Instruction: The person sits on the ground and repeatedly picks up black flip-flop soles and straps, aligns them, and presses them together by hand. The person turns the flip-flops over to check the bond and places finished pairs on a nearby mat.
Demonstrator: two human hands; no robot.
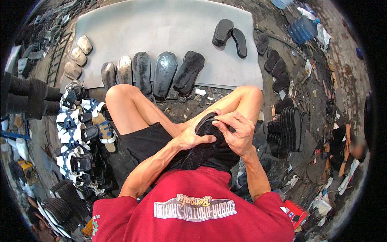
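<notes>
Gripping a black shoe sole [201, 147] over your lap, your right hand [238, 135] fingers clench its top edge; your left hand [192, 139] clamps the middle. It looks light, rubbery and bendable; hold it by the edges. Glue-coated soles [165, 72] lie on the grey sheet [161, 28] ahead.

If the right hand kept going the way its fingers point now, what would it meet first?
The right hand points left across the black sole it grips. Going on, it would likely meet the left hand first, though depth is hard to judge.
</notes>
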